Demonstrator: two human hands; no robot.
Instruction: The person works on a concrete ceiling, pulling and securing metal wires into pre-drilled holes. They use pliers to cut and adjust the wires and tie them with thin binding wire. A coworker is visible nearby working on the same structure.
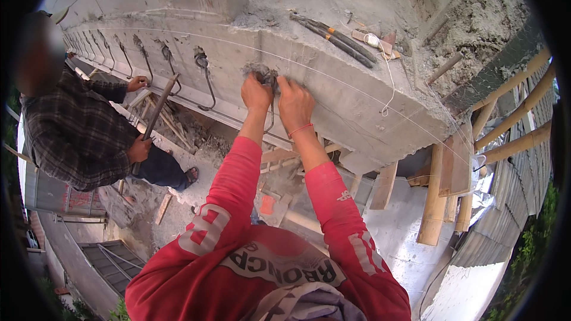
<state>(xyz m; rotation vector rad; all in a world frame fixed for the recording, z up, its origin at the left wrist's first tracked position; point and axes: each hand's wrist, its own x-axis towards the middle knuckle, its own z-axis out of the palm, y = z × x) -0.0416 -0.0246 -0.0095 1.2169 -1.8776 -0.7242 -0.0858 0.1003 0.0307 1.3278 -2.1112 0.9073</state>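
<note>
My left hand (256,93) and my right hand (296,104) meet at the side face of a concrete beam (351,104). Both have their fingers closed around the upper end of a thin bent steel rod (272,117), which comes out of a rough chipped pocket in the concrete. The rod hangs down between my wrists; its top is partly covered by my fingers. Just left of my hands, another hooked steel rod (206,86) hangs from a similar pocket, with several more in a row farther left.
A co-worker in a checked shirt (77,122) stands at left, holding a dark bar (157,104). A taut white string (333,74) runs along the beam. Black long-handled tools (336,38) and a string spool (373,40) lie on top. Timber props (433,202) stand below right.
</note>
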